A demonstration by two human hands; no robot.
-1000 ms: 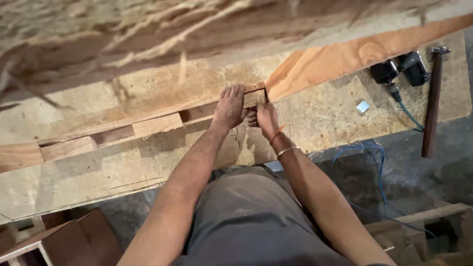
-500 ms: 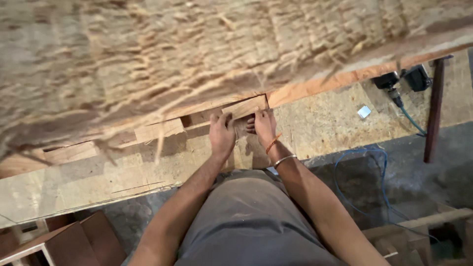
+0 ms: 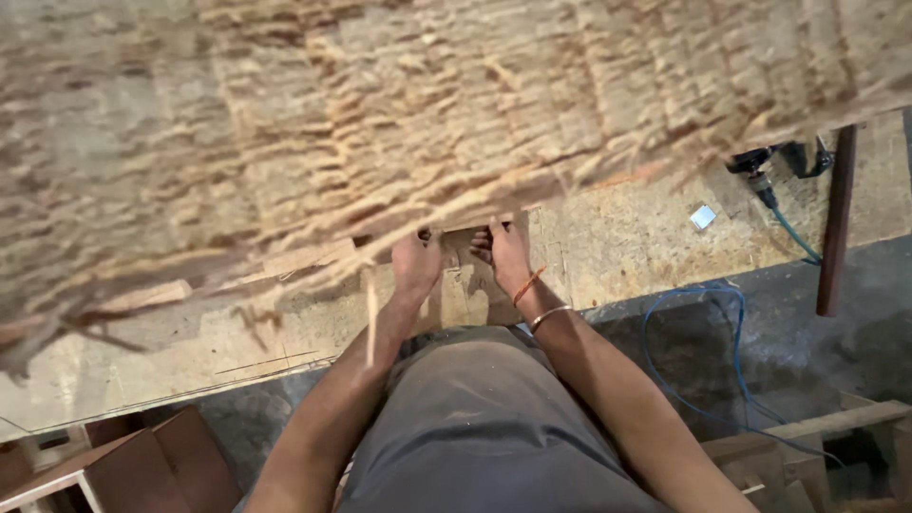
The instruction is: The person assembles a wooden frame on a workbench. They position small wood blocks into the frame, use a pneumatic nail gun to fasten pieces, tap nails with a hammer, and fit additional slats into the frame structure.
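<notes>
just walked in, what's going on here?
A person stands at a chipboard workbench, both hands on a small wooden block. The left hand and the right hand press down on it side by side. A blurred, rough, fibrous mass fills the top of the view and hides the fingertips. A blue cable hangs off the bench's right end.

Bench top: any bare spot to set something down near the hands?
Bare bench top runs from the right hand to the small grey square. Another patch lies left of the left hand. Crowded at both hands, around the wood blocks under the overhang.
</notes>
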